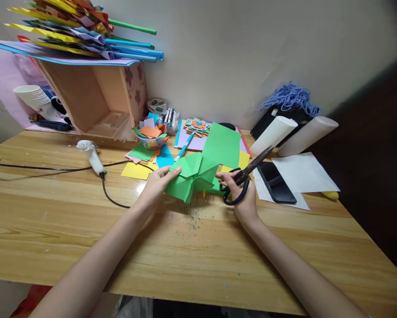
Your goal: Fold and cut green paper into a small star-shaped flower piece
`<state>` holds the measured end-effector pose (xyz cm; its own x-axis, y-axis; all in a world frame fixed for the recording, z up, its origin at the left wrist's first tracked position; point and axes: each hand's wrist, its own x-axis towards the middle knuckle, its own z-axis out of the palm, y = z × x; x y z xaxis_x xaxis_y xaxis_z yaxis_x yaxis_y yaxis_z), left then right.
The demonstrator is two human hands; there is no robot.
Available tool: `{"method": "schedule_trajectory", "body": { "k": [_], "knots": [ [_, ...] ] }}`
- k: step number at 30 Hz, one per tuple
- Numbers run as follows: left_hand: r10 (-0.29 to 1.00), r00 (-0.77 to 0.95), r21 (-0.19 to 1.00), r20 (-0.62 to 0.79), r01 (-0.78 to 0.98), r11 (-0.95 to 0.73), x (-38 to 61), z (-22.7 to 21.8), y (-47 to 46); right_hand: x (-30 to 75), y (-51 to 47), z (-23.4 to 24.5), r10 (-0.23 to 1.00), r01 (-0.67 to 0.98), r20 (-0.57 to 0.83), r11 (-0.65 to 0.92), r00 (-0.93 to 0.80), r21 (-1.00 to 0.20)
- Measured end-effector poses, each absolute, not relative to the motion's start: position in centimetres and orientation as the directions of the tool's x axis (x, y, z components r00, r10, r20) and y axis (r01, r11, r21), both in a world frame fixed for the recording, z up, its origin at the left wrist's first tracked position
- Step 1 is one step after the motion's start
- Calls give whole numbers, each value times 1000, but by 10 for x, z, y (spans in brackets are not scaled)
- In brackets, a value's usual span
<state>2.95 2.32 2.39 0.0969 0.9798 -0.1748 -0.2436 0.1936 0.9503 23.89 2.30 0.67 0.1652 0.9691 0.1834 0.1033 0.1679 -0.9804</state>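
Observation:
My left hand point(161, 179) pinches the left side of a green folded paper piece point(190, 176), creased into several flaps and held above the table. In my right hand point(243, 194) is a pair of black-handled scissors point(247, 172), with the blades pointing up and away to the right, apart from the paper. Behind the folded piece lies a flat green paper sheet point(222, 143). A blue marker point(185, 147) rests just beyond my left hand. Small dark scraps point(194, 216) are scattered on the wood below the paper.
A glue gun point(91, 157) with a black cord lies at left. Behind it stands an open cardboard box point(85, 97) topped with paper pinwheels. A bowl of paper pieces point(152, 137) sits centre-left. At right are a phone point(277, 182), white paper point(304, 172) and white rolls point(274, 134).

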Motion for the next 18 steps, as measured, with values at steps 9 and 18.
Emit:
{"method": "schedule_trajectory", "body": {
  "k": [9,18],
  "knots": [
    [800,556,974,-226,121,191,16,42,17,255,42,2,899,-133,-239,-305,-368,-943],
    [933,301,978,-194,136,159,23,28,25,243,27,8,878,93,-117,-83,-465,-992]
  ]
}}
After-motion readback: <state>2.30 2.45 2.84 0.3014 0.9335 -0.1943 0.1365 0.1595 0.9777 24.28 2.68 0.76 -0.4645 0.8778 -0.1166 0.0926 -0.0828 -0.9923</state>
